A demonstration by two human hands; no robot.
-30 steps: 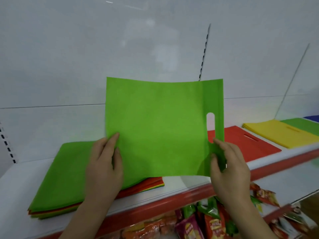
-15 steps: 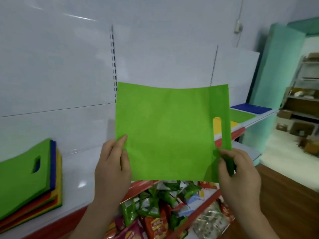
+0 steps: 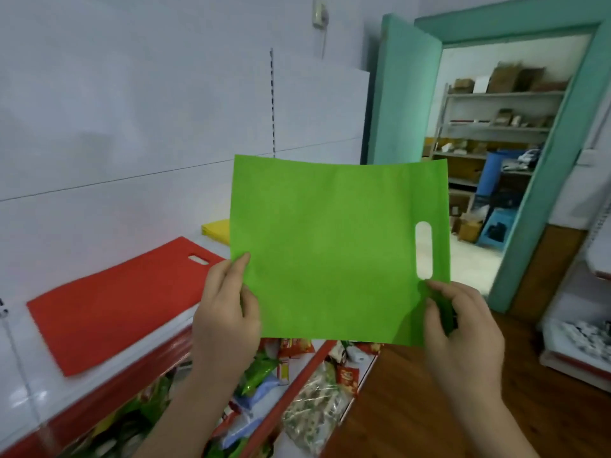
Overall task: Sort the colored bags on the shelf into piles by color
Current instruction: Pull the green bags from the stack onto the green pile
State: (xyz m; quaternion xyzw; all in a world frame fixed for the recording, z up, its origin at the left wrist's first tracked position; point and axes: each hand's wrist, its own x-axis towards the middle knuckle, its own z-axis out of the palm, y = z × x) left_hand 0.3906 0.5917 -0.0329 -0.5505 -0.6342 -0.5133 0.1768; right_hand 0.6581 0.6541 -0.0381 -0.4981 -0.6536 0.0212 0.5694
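Two hands pinching one green bag [image 3: 330, 249] upright
Left hand [image 3: 226, 312] and right hand [image 3: 463, 335] are gripping its bottom corners, handle slot pointing right, above the red bag [image 3: 112, 299]

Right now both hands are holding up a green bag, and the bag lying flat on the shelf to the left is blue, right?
Not quite. The head view shows the bag lying flat on the shelf is a red bag, not blue. The rest holds: the left hand and right hand both hold up the green bag.
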